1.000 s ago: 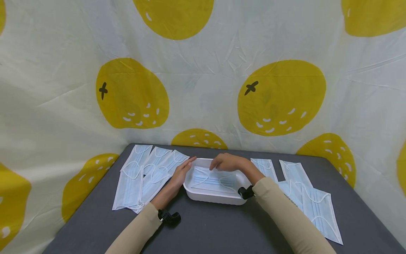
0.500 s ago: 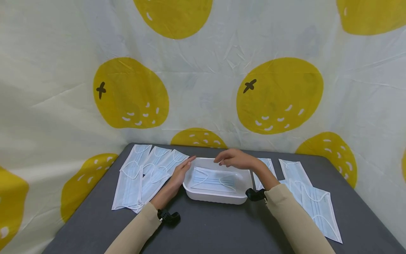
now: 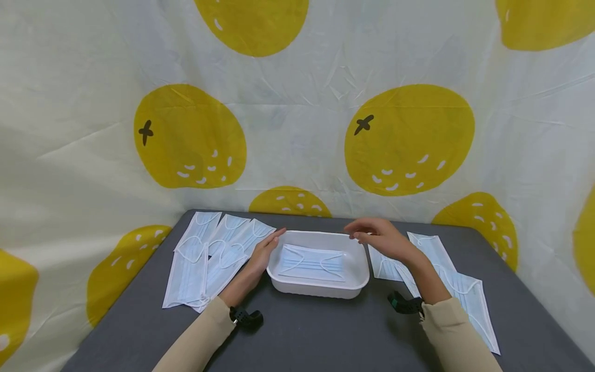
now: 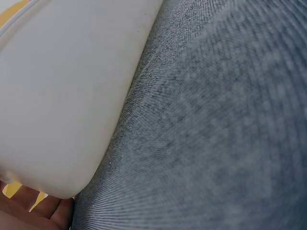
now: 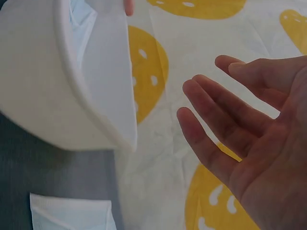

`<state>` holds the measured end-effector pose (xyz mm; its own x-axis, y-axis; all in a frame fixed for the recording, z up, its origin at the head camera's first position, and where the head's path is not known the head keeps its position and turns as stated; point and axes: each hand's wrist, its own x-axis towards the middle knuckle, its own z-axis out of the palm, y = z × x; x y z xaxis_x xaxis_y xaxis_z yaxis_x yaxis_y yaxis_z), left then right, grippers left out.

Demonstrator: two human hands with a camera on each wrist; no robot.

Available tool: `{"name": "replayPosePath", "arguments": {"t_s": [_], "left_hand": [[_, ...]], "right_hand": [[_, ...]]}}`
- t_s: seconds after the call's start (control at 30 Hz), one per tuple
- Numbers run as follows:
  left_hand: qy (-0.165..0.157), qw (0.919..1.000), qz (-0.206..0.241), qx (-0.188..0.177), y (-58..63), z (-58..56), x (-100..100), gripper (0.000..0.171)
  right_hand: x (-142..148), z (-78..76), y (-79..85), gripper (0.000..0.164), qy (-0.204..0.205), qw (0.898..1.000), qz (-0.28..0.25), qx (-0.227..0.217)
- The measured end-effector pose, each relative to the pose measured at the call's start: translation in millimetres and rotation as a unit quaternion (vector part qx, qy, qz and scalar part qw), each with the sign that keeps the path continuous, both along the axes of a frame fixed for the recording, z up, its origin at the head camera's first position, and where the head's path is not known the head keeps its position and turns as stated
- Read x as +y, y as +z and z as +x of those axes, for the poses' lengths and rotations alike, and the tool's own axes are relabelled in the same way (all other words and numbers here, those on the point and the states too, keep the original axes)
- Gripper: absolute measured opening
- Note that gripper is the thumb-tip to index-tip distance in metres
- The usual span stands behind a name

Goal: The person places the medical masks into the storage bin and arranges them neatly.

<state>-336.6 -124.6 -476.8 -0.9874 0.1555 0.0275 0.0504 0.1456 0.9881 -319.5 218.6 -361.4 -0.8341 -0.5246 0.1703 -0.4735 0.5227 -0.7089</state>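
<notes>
A white plastic tub (image 3: 321,290) stands mid-table with a pale blue face mask (image 3: 311,263) lying flat inside, its ear loops on top. My left hand (image 3: 261,254) rests along the tub's left side with fingers extended; in the left wrist view, its fingers (image 4: 45,208) lie against the tub wall (image 4: 67,96). My right hand (image 3: 378,237) is raised beyond the tub's right rim, over masks on that side. The right wrist view shows the right hand (image 5: 249,120) holding nothing, fingers loosely bent and apart from the tub.
Several overlapping face masks (image 3: 190,268) lie on the dark grey table (image 3: 302,336) left of the tub. More masks (image 3: 465,289) lie to the right, partly hidden by the right forearm. A white curtain (image 3: 297,144) with yellow fruit prints hangs behind the table.
My right hand has lifted away from the mask in the tub and moved right, past the rim. The left hand has stayed at the tub's left side.
</notes>
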Motion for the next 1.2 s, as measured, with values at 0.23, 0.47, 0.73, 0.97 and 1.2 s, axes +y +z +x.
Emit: {"name": "replayPosePath", "arguments": {"t_s": [0.23, 0.47, 0.73, 0.97, 1.2], "left_hand": [[-0.001, 1.0, 0.0, -0.005, -0.8, -1.8, 0.5, 0.044], [0.0, 1.0, 0.002, -0.008, 0.8, -2.2, 0.9, 0.044], [-0.002, 1.0, 0.001, -0.004, 4.0, 0.3, 2.6, 0.044], [-0.004, 1.0, 0.002, -0.002, 3.6, 0.2, 2.4, 0.044], [0.004, 1.0, -0.001, -0.006, 1.1, 1.0, 0.7, 0.044]], "right_hand": [[35.8, 15.4, 1.0, 0.025, -0.032, 0.999, -0.019, 0.018], [68.9, 25.0, 1.9, 0.026, -0.058, 0.998, -0.02, 0.03], [108.5, 27.5, -6.7, 0.031, -0.097, 0.995, -0.01, 0.012], [142.8, 30.8, -12.8, 0.032, -0.104, 0.994, -0.025, 0.005], [177.4, 27.9, -18.0, 0.025, -0.087, 0.996, -0.006, 0.033]]}}
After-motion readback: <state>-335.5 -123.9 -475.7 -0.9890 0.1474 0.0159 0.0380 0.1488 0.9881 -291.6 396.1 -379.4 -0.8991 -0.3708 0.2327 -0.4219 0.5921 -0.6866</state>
